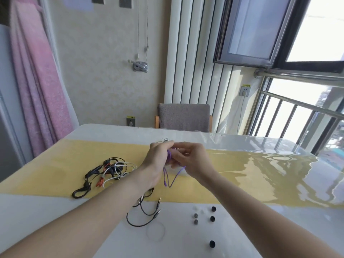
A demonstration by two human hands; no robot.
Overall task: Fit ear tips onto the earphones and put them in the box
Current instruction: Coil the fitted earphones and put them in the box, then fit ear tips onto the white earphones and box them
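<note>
Purple earphones (169, 158) sit between both hands, held up over the yellow runner (242, 175) mid-table; coiled part bunched betw the hands, cord (174, 180) hanging down in a loop below w/ a small purple plug end dangling. Left hand (158, 155) has fingers curled round the purple bundle, gripping it. Right hand (191, 159) also curled, fingertips pinching at the same bundle from the other side; exact bit pinched can't be made out, too small. Left of the hands, on the runner, a tangle of black, white and red earphones (106, 172) w/ a black ear hook (81, 190) trailing toward the near edge. Nearer, on the white table (55, 211), a black cable (141, 215) w/ two jack plugs, partly under the left forearm. A thin clear ring (156, 230) lies just beside it. To the right of that, loose ear tips (213, 218): black ones, grey ones, a couple of pale ones, spread apart, one black tip (212, 243) closer to the near edge. Grey chair (184, 116) at the far side. Box not identifiable.
</note>
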